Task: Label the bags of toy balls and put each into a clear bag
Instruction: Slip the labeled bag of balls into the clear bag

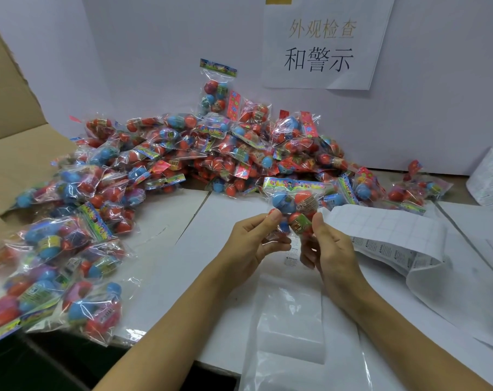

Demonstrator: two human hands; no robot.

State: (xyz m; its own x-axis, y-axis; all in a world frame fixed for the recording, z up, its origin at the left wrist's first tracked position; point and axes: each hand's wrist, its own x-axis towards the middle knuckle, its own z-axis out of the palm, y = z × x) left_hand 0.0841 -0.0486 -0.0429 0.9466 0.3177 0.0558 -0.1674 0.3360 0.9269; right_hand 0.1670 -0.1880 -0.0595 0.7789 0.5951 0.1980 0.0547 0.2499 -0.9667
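White tabletop point(228, 221), both hands point(249, 244) gripping ball bag point(294, 204)

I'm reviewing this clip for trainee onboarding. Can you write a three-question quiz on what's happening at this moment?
1. True or false: both hands hold the bag of toy balls above the table.
2. What lies on the table just beyond the right hand?
A. scissors B. label sheet C. tape roll
3. Fill in: the clear bag lies flat, directly ____ the left hand and right hand.

Key: 1 true; 2 B; 3 below
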